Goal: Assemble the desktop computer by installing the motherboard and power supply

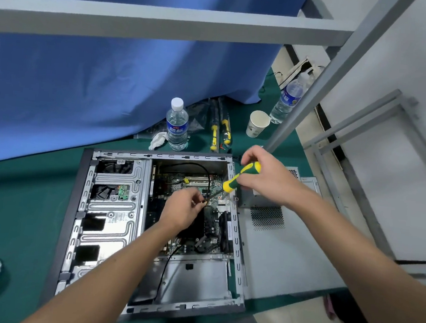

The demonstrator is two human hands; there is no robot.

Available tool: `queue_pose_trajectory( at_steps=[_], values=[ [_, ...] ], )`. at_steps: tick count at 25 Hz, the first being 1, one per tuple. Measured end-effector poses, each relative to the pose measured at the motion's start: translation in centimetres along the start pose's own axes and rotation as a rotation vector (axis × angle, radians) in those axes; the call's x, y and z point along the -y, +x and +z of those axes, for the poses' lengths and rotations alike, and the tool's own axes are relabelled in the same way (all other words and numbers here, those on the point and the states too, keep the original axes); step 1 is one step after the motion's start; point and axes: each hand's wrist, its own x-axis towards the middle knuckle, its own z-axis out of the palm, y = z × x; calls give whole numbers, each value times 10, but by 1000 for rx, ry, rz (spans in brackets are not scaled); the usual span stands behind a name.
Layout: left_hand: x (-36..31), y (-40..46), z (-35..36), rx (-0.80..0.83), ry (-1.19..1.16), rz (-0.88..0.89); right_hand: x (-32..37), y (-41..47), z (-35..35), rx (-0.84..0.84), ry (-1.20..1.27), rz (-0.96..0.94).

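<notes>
Here the right hand (259, 175) grips the screwdriver (241, 176) by its handle while the left hand (184, 210) pinches the shaft near the tip, over the motherboard (194, 185) inside the case (115, 204). Best to keep the shaft upright and press lightly while turning.

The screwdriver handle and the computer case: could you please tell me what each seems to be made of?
The screwdriver handle, gripped by the right hand, looks like moulded plastic or rubber: smooth yellow and green bands with a soft sheen. The computer case looks like bare stamped sheet metal: silvery, reflective, with pressed ribs and punched slots.
</notes>
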Motion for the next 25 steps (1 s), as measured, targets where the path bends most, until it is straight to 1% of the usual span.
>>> queue_pose_trajectory(
  at_steps=[2, 3, 5, 7, 12, 17, 25],
  values=[
    [1, 16, 6, -3, 19, -21, 2, 9, 2, 32, -28, 13],
    [2, 25, 10, 5, 41, -28, 2, 14, 4, 8, -74, -14],
    [3, 40, 19, 20, 82, -46, 4, 23, 6, -74, -242, -97],
    [3, 54, 30, 29, 104, -73, 5, 32, 9, -86, -350, -169],
    [-1, 79, 55, 59, 165, -85, 3, 52, 12, -9, -492, -217],
    [2, 95, 70, 112, 202, -144, -1, 63, 20, 94, -651, -246],
    [-2, 107, 75, 138, 294, -209, -3, 80, 26, 161, -728, -250]
  ],
)
